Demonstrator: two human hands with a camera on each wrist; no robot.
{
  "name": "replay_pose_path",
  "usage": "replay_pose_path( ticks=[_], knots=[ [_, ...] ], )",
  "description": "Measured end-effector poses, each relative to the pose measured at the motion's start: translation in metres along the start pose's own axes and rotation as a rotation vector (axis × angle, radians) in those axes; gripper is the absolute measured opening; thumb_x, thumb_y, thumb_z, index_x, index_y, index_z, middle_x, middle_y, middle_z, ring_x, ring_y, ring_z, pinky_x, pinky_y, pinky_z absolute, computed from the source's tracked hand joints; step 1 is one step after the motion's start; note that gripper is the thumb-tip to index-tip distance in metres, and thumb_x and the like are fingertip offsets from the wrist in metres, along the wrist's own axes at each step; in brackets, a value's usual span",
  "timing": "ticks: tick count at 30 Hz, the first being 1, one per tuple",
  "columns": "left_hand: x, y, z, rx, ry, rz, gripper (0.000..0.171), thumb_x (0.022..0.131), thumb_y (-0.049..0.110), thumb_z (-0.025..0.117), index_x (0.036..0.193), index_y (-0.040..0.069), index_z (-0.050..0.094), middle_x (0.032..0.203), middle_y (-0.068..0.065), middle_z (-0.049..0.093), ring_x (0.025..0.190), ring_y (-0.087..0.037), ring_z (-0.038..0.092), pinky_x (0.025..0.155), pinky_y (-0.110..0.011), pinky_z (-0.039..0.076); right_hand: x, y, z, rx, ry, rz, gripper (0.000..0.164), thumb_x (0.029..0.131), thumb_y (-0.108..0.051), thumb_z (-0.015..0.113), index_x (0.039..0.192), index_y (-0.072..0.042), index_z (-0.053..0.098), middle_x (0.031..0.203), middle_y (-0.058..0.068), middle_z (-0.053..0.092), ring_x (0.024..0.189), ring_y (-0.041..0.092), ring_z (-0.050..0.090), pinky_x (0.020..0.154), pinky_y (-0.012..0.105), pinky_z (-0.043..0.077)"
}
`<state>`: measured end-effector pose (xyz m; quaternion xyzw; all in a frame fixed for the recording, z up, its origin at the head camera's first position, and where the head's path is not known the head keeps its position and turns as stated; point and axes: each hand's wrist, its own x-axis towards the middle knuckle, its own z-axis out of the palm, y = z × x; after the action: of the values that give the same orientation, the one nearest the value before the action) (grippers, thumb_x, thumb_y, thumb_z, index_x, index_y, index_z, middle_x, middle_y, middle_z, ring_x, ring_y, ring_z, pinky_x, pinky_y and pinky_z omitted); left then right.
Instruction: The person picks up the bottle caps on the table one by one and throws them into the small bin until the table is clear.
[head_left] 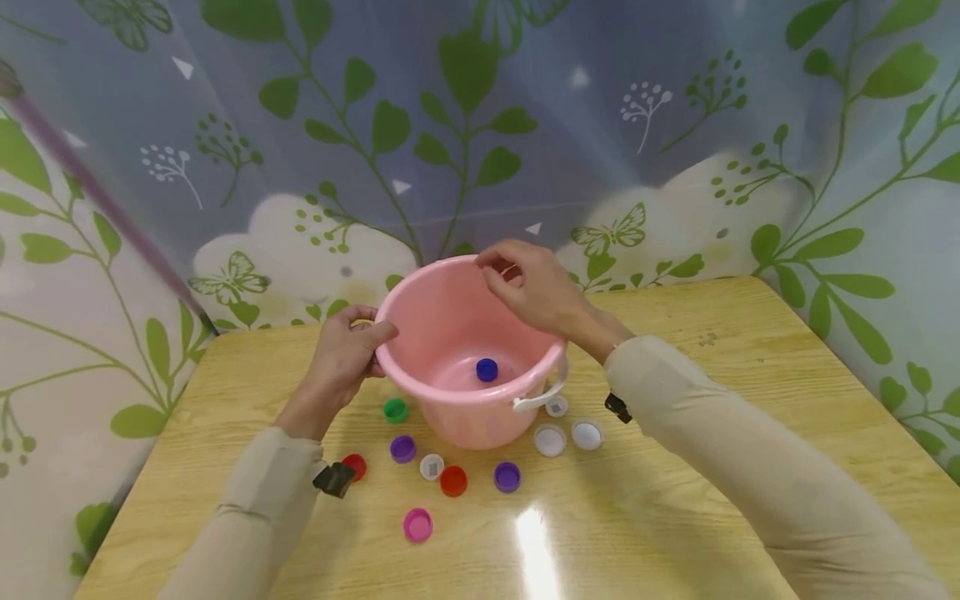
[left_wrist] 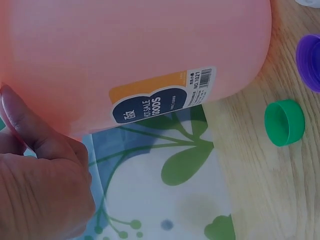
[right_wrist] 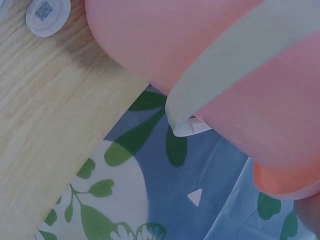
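A pink bucket [head_left: 457,408] stands on the wooden table, with a dark blue bottle cap [head_left: 487,370] lying inside at its bottom. My left hand [head_left: 345,350] grips the bucket's left rim, thumb over the edge and fingers outside. At the far right part of the rim, my right hand [head_left: 532,287] holds the edge with bent fingers; most of it is out of the right wrist view. A white handle [right_wrist: 220,65] hangs down the bucket's right side. The left wrist view shows a printed label [left_wrist: 162,95] on the bucket's wall.
Loose caps lie around the bucket: green [left_wrist: 285,122], purple [head_left: 507,477], red [head_left: 453,481], pink [head_left: 417,525] and several white ones [head_left: 550,440]. Behind the table [head_left: 697,358] hangs a leaf-patterned cloth [head_left: 420,125].
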<state>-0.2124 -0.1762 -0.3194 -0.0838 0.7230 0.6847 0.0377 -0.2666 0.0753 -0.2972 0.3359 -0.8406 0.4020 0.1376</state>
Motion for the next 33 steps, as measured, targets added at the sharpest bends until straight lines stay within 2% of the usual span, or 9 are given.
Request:
replay_pose_path(
  ticks=[7, 9, 12, 15, 19, 22, 28, 33],
  knots=[
    [0.000, -0.001, 0.003, 0.010, -0.007, -0.004, 0.031, 0.083, 0.000, 0.058, 0.110, -0.001, 0.044, 0.072, -0.009, 0.056, 0.042, -0.008, 0.054, 0.038, -0.017, 0.046, -0.004, 0.009, -0.008, 0.008, 0.240, -0.097, 0.015, 0.091, -0.003, 0.055, 0.100, 0.000, 0.067, 0.098, 0.010, 0.065, 0.087, 0.017, 0.061, 0.079, 0.028, 0.052],
    [0.000, -0.002, 0.003, 0.011, -0.018, -0.006, 0.031, 0.083, 0.000, 0.058, 0.111, -0.001, 0.044, 0.072, -0.008, 0.056, 0.042, -0.007, 0.054, 0.038, -0.017, 0.046, -0.007, 0.016, -0.016, 0.008, 0.279, -0.098, 0.015, 0.091, -0.001, 0.054, 0.098, 0.001, 0.067, 0.097, 0.009, 0.065, 0.085, 0.017, 0.060, 0.077, 0.029, 0.052],
    [0.001, -0.002, 0.002, 0.016, -0.018, -0.008, 0.032, 0.083, 0.001, 0.059, 0.112, -0.002, 0.044, 0.072, -0.007, 0.057, 0.042, -0.007, 0.053, 0.039, -0.017, 0.046, -0.019, 0.029, -0.029, -0.009, 0.273, -0.045, 0.015, 0.092, -0.001, 0.053, 0.100, 0.001, 0.066, 0.099, 0.009, 0.064, 0.087, 0.018, 0.059, 0.077, 0.031, 0.051],
    [0.000, -0.002, 0.000, 0.019, -0.009, -0.003, 0.033, 0.084, 0.001, 0.059, 0.113, -0.003, 0.045, 0.072, -0.007, 0.057, 0.042, -0.007, 0.053, 0.039, -0.017, 0.046, -0.037, 0.044, -0.041, -0.021, 0.243, 0.052, 0.017, 0.093, -0.005, 0.052, 0.104, 0.000, 0.065, 0.101, 0.010, 0.064, 0.089, 0.019, 0.059, 0.079, 0.033, 0.051],
    [-0.001, -0.001, 0.000, 0.015, -0.019, 0.008, 0.033, 0.088, 0.006, 0.061, 0.114, -0.003, 0.045, 0.074, -0.009, 0.058, 0.043, -0.007, 0.054, 0.041, -0.017, 0.047, -0.066, 0.065, -0.051, -0.032, 0.168, 0.198, 0.021, 0.096, -0.010, 0.050, 0.110, -0.001, 0.063, 0.105, 0.011, 0.063, 0.090, 0.022, 0.059, 0.080, 0.039, 0.051],
    [-0.002, -0.002, -0.001, 0.000, -0.030, 0.010, 0.036, 0.090, 0.013, 0.064, 0.115, -0.003, 0.044, 0.075, -0.010, 0.061, 0.045, -0.007, 0.056, 0.043, -0.018, 0.049, -0.088, 0.079, -0.053, -0.065, 0.047, 0.269, 0.024, 0.098, -0.014, 0.049, 0.115, -0.003, 0.061, 0.111, 0.012, 0.061, 0.095, 0.024, 0.059, 0.081, 0.042, 0.051],
    [-0.002, -0.005, -0.003, -0.086, -0.066, -0.024, 0.043, 0.091, 0.028, 0.067, 0.116, 0.001, 0.045, 0.083, -0.009, 0.063, 0.057, -0.012, 0.062, 0.054, -0.024, 0.055, -0.121, 0.093, -0.048, -0.032, -0.199, 0.298, 0.026, 0.099, -0.017, 0.052, 0.121, -0.004, 0.059, 0.120, 0.014, 0.059, 0.101, 0.026, 0.059, 0.083, 0.043, 0.051],
    [-0.004, -0.005, -0.009, -0.185, -0.146, -0.069, 0.044, 0.093, 0.032, 0.063, 0.120, 0.002, 0.045, 0.101, -0.010, 0.053, 0.077, -0.016, 0.063, 0.067, -0.027, 0.057, -0.137, 0.093, -0.038, 0.043, -0.387, 0.293, 0.033, 0.098, -0.021, 0.056, 0.124, 0.000, 0.057, 0.121, 0.015, 0.057, 0.101, 0.026, 0.059, 0.085, 0.042, 0.051]
  ],
)
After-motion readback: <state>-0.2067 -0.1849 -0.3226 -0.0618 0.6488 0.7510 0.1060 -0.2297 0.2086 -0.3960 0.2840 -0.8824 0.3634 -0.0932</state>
